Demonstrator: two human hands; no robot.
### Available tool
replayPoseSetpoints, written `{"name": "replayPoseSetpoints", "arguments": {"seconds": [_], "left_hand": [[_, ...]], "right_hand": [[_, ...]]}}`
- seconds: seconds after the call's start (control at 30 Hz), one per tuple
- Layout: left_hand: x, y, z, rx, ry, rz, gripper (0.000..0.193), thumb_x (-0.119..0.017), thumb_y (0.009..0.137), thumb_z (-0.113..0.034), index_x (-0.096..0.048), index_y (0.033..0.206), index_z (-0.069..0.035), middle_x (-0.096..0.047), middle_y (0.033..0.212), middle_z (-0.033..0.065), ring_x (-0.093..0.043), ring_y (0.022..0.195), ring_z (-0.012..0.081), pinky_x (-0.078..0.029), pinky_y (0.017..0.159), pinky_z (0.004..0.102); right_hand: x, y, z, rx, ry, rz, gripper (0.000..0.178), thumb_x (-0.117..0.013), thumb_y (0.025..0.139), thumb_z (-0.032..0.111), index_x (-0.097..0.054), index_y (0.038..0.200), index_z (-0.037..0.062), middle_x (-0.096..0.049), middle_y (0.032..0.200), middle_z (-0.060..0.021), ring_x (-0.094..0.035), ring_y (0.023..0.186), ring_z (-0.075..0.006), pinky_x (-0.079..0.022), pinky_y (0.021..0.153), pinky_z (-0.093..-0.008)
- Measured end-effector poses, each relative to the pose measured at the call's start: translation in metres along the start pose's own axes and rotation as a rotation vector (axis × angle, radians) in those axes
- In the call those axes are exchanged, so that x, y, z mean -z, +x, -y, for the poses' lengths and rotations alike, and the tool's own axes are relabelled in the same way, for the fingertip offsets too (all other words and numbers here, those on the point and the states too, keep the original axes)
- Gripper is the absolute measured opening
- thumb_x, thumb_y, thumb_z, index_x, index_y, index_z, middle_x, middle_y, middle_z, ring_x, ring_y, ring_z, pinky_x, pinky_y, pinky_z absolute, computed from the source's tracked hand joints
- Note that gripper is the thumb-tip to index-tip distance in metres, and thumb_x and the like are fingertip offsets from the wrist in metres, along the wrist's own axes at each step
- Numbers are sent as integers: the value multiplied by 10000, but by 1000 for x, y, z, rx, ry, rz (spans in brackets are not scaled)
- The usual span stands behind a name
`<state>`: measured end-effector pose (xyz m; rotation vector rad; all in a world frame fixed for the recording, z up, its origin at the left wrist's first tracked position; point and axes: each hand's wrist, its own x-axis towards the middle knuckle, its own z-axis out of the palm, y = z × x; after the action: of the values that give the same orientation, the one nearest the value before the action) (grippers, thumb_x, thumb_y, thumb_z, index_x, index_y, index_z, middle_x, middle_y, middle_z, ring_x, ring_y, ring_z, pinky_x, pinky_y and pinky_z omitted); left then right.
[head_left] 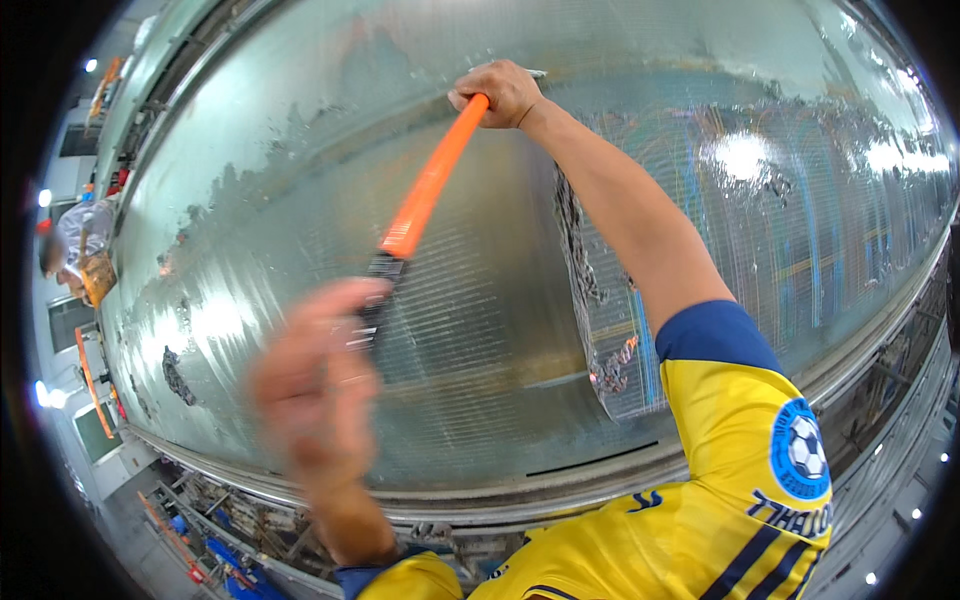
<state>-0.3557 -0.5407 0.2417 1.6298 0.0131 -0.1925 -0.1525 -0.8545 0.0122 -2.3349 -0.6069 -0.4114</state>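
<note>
My right hand (505, 92) is stretched far out over a large glossy wet sheet (450, 350). Its fingers are wrapped round the far end of a bright orange bar (435, 180), and a small light edge pokes out beyond the knuckles. The bar slants down to the left, ending in a black-wrapped section (378, 290). At that black end is my left hand (320, 380), heavily smeared by motion; whether its fingers grip the bar or only lie against it cannot be made out.
Dark wrinkled clumps (178, 375) cling to the sheet at left. A crumpled dark strip (575, 240) runs down below my right forearm, with coloured lines beyond it. A metal rail (460, 503) borders the near edge. Another person (85, 235) stands at the far left edge, beside a brownish panel (98, 277).
</note>
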Motion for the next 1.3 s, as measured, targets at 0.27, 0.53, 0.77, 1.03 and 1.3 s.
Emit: {"name": "replayPoseSetpoints", "arguments": {"seconds": [0.27, 0.53, 0.77, 1.03, 1.3], "left_hand": [[64, -191, 10, 56, 172, -357, 229, -562, 1039, -137, -689, 1122, 35, -401, 500, -37, -351, 389, 33, -399, 368, 236], [101, -423, -7, 162, 87, -182, 477, -549, 1024, -348, -685, 1086, 105, -467, 500, 12, -441, 423, 80, -468, 456, 279], [34, -454, -46, -125, 561, 221, 476, -569, 1005, -334, -665, 1125, 116, -481, 485, -2, -460, 461, 83, -449, 504, 259], [-14, -347, -101, -284, 480, 172, 357, -554, 1017, -167, -722, 983, 146, -745, 808, 214, -504, 433, 133, -357, 426, 258], [59, -168, -112, -537, 638, 57, 428, -531, 1020, -232, -603, 1141, 173, -620, 622, 74, -463, 462, 100, -413, 488, 243]], "right_hand": [[-104, -86, 139, 339, 219, 11, 124, -755, 807, 311, -694, 817, 204, -699, 718, -51, -687, 677, -334, -549, 606, -468], [-46, -310, 334, 272, 258, 235, 353, -656, 945, 301, -529, 665, 128, -569, 602, -87, -586, 593, -352, -454, 549, -480], [17, -394, 352, 149, 242, 91, 405, -698, 895, 228, -483, 571, 118, -509, 539, -89, -567, 524, -330, -434, 480, -457], [10, -345, 312, 95, 337, -77, 405, -729, 872, 173, -461, 574, 114, -476, 520, -85, -528, 482, -322, -417, 455, -440], [-6, -225, 222, -38, 329, -229, 377, -703, 904, 208, -481, 615, 109, -509, 529, -88, -558, 500, -334, -427, 471, -458]]}}
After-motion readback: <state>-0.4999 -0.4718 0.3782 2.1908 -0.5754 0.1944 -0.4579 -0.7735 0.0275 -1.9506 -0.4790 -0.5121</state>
